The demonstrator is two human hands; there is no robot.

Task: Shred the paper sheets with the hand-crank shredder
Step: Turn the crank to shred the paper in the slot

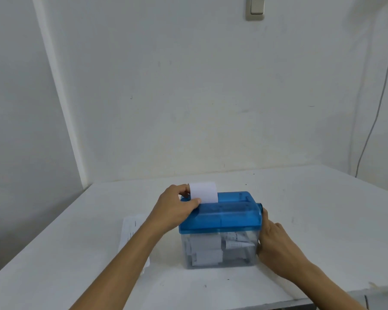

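**A:** What's on the table (311,198)?

**B:** The shredder (220,218), mid-table. It looks like light plastic that may slide, so brace it. Your left hand (177,209) pinches the floppy sheet (204,192) standing in the slot; keep to its edge. Your right hand (275,240) covers the crank end, grip hidden.

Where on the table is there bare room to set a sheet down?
Free: the table right of the right hand, and the strip between the shredder and the wall. Crowded: left of the shredder, where the paper sheets lie under the left forearm.
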